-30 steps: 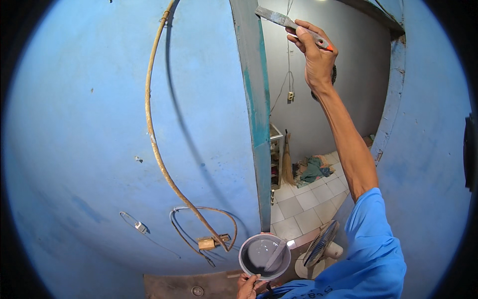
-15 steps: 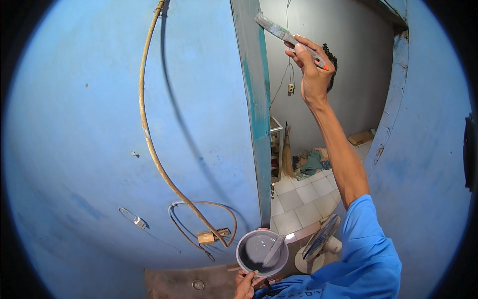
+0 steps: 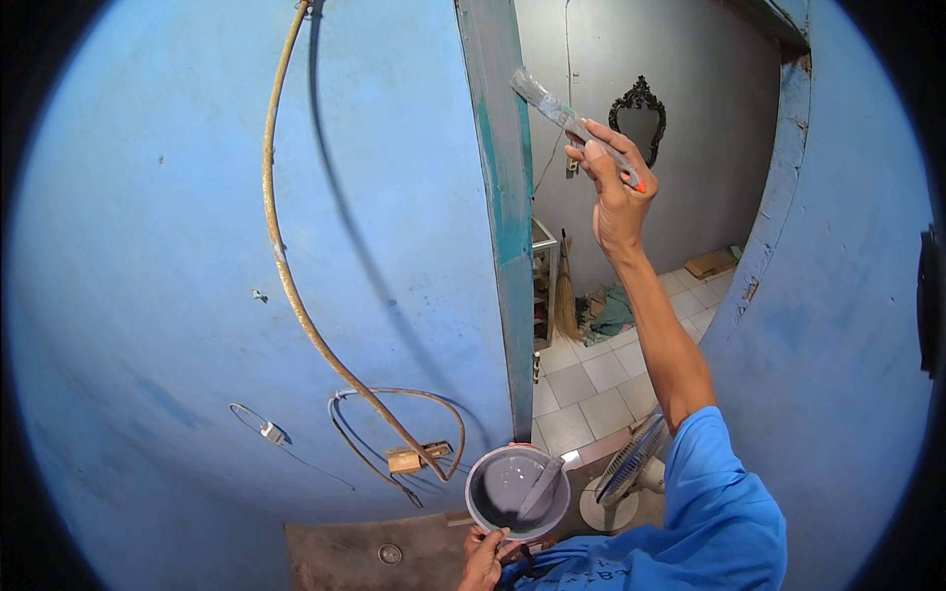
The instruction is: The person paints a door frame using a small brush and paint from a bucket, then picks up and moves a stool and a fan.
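Observation:
My right hand point(image 3: 621, 187) is raised and closed round the handle of a flat paintbrush point(image 3: 557, 110). The grey-coated bristles touch or nearly touch the inner edge of the door frame point(image 3: 498, 128). That frame is grey over its upper part, with teal paint showing along the edge and lower down. Low in the middle, my left hand point(image 3: 483, 559) grips the rim of a bucket point(image 3: 490, 529). Grey paint point(image 3: 507, 483) lies inside it, and a paint-coated flat stick point(image 3: 541, 490) leans against the far right of the rim.
A thick tan cable point(image 3: 286, 256) hangs in front of the blue wall point(image 3: 177, 246), looping near a wooden block point(image 3: 406, 460). Beyond the doorway are a mirror point(image 3: 639, 120), a broom point(image 3: 566, 295), a cabinet point(image 3: 544, 286) and cloths point(image 3: 611, 310). A fan point(image 3: 631, 463) stands by my right side.
My right hand and the brush have moved down along the door frame. The mirror behind the hand has come into fuller view. My left hand still holds the bucket.

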Motion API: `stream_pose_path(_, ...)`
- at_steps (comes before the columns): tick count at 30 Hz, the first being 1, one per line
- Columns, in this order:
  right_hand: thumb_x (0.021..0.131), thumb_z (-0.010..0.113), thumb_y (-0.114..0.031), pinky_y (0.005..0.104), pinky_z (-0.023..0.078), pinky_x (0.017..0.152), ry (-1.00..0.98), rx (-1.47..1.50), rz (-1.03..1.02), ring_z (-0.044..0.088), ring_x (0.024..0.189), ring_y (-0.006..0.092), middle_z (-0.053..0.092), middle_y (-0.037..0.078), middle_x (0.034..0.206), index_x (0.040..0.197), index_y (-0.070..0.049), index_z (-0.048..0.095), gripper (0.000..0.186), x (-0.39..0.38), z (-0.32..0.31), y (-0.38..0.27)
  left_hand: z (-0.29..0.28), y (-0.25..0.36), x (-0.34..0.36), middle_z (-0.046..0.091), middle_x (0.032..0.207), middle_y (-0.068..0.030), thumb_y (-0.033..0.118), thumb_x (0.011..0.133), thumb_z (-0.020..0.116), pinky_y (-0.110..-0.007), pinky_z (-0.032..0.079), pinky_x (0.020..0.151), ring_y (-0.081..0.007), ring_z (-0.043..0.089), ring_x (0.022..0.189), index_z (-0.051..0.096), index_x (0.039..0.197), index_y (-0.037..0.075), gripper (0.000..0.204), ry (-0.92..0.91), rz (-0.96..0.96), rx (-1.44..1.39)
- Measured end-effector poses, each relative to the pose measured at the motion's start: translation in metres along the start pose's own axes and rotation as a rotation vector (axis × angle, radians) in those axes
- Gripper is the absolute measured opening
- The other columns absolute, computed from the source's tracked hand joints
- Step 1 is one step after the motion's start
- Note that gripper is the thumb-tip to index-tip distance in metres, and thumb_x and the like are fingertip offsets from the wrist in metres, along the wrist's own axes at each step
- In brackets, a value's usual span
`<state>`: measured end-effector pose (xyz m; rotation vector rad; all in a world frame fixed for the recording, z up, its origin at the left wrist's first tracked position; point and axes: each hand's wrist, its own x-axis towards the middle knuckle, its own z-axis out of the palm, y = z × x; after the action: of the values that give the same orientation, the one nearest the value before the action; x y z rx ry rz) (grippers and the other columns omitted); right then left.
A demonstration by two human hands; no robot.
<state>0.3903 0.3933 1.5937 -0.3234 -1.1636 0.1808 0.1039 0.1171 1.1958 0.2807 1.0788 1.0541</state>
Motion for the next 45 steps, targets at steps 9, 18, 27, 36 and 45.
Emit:
stream_pose_path(9,0.094,0.062,-0.005,0.0326,0.06,0.091,-0.07,-0.02,0.033,0.069,0.098,0.022,0.066,0.017,0.115,0.116,0.006,0.064,0.024,-0.055,-0.033,0.003,0.004,0.0,0.001,0.068,0.094,-0.0108,-0.006,0.084,0.062,-0.044,0.065,0.074,-0.0231,0.071,0.083,0.054,0.101,0.006,0.021,-0.006,-0.014,-0.01)
stream_pose_path(18,0.091,0.069,-0.013,0.0266,0.056,0.073,-0.624,-0.528,0.201,0.068,0.089,0.0117,0.073,0.007,0.094,0.103,-0.002,0.071,0.016,-0.011,-0.035,-0.06,0.006,-0.005,0.006,0.069,0.094,-0.0121,-0.006,0.083,0.063,-0.045,0.066,0.07,-0.0238,0.071,0.086,0.055,0.095,0.006,0.019,-0.016,-0.003,-0.045)
stream_pose_path(27,0.09,0.069,-0.01,0.0291,0.061,0.072,-0.619,-0.757,-0.968,0.071,0.088,0.0212,0.072,0.008,0.104,0.109,-0.007,0.071,0.02,0.071,0.043,-0.089,0.015,-0.001,0.004,0.065,0.097,-0.0122,-0.005,0.082,0.067,-0.046,0.063,0.073,-0.0265,0.07,0.084,0.047,0.097,0.008,0.028,0.01,0.005,-0.012)
stream_pose_path(36,0.082,0.069,-0.002,0.0331,0.061,0.078,-0.886,-0.918,-0.837,0.07,0.095,0.0272,0.068,0.012,0.106,0.109,-0.002,0.066,0.027,-0.035,0.004,-0.058,0.017,0.001,-0.001,0.065,0.096,-0.0123,-0.005,0.082,0.068,-0.043,0.062,0.072,-0.0267,0.069,0.082,0.047,0.098,0.009,0.03,-0.026,0.001,-0.04)
stream_pose_path(45,0.086,0.07,-0.015,0.0373,0.056,0.069,-1.066,-0.692,-0.257,0.068,0.08,0.0224,0.069,0.012,0.095,0.1,-0.004,0.07,0.018,-0.029,-0.006,-0.066,0.014,-0.007,0.003,0.065,0.095,-0.0121,-0.006,0.082,0.068,-0.044,0.062,0.075,-0.027,0.069,0.083,0.047,0.097,0.009,0.03,-0.003,-0.007,-0.044)
